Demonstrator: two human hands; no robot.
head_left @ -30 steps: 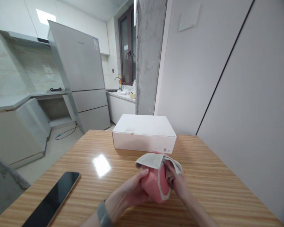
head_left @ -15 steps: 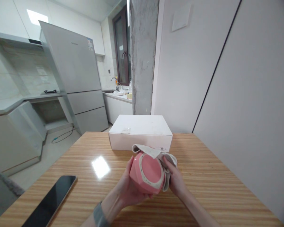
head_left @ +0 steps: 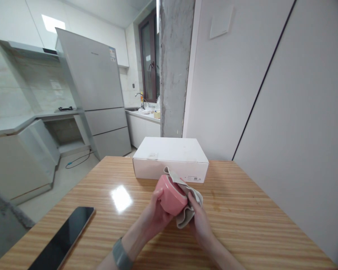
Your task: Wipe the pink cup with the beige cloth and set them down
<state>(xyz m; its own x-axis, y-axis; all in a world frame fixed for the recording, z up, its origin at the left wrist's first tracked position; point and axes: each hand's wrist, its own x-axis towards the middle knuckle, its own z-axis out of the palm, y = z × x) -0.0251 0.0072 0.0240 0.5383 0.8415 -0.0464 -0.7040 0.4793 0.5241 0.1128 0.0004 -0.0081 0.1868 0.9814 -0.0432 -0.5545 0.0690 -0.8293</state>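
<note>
Black smartphone (head_left: 62, 239), lying screen up on the striped wood tabletop (head_left: 259, 210); left hand (head_left: 155, 214), curled closed around the pink glazed bowl (head_left: 171, 195), which is held above the tabletop just in front of the white cardboard box (head_left: 169, 157); bowl judged stiff, fragile and likely slippery, safest held by its body; beige cloth (head_left: 184, 217), soft, draped along its right side; right hand (head_left: 201, 221), narrowly closed, pressing cloth against bowl.
</note>
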